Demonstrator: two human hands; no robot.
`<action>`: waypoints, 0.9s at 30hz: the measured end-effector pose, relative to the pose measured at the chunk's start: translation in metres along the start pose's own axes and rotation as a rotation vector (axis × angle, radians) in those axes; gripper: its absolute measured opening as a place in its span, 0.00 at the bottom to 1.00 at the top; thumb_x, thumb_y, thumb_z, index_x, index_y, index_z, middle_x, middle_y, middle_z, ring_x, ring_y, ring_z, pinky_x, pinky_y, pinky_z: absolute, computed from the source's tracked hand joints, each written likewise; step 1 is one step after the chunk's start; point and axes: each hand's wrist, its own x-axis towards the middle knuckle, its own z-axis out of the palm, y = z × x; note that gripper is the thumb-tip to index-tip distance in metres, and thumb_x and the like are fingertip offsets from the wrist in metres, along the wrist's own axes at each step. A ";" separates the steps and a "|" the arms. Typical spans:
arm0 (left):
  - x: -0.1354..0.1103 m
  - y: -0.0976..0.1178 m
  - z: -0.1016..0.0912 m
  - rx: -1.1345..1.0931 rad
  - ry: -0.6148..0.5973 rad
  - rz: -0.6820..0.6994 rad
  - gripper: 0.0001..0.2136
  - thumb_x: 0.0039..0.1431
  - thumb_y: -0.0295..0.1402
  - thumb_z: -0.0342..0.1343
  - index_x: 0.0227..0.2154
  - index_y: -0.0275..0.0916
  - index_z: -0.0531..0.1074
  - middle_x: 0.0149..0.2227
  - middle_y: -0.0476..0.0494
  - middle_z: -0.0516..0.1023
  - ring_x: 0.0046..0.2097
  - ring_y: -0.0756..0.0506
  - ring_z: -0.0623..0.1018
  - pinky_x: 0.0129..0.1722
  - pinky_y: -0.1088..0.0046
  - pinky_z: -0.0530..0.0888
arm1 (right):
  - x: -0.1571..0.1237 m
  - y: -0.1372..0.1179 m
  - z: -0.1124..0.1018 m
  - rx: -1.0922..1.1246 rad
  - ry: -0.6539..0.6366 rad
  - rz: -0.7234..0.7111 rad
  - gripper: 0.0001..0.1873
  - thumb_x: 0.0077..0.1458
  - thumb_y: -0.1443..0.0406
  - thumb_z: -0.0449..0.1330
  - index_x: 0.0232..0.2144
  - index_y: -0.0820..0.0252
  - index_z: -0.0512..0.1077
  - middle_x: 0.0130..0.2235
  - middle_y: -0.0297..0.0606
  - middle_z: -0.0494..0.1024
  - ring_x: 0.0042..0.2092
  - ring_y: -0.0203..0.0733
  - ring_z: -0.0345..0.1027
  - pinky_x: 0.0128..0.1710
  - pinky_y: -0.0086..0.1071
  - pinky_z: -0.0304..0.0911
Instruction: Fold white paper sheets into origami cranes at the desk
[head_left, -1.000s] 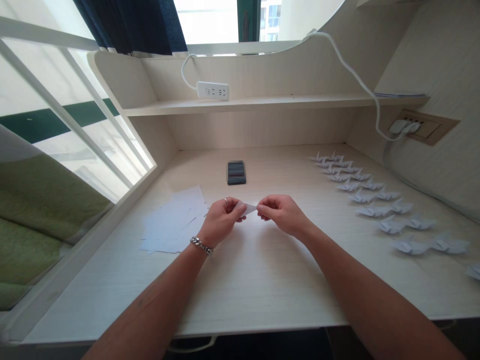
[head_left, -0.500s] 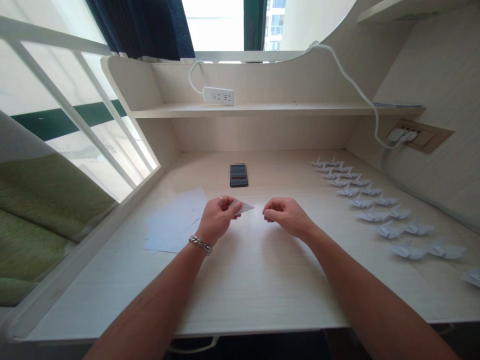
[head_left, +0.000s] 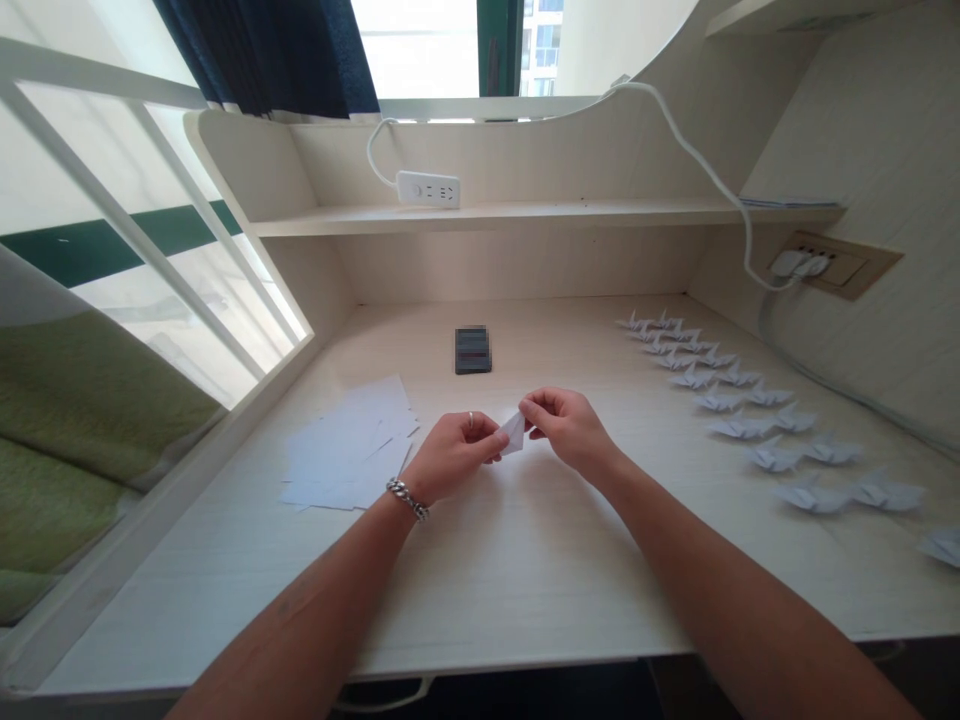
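Tapering white folded paper [head_left: 514, 434]

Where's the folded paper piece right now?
Head view, near centre: the folded paper piece is between the left hand and right hand, below and slightly right of the dark rectangular object.

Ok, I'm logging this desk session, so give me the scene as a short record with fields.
Left hand: pinches a folded paper
Right hand: thumb and fingers on its upper corner
Desk, left: overlapping white sheets
Desk, right: folded paper birds, mostly paired
Beyond hands: dark flat object, pixelated
Shelf: white power strip
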 end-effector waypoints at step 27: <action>0.002 -0.002 0.003 -0.134 0.120 0.035 0.13 0.46 0.34 0.64 0.35 0.34 0.74 0.31 0.42 0.80 0.32 0.47 0.77 0.34 0.70 0.73 | -0.003 0.001 0.009 -0.017 -0.103 -0.008 0.12 0.54 0.58 0.57 0.33 0.61 0.72 0.29 0.36 0.77 0.29 0.36 0.70 0.30 0.30 0.68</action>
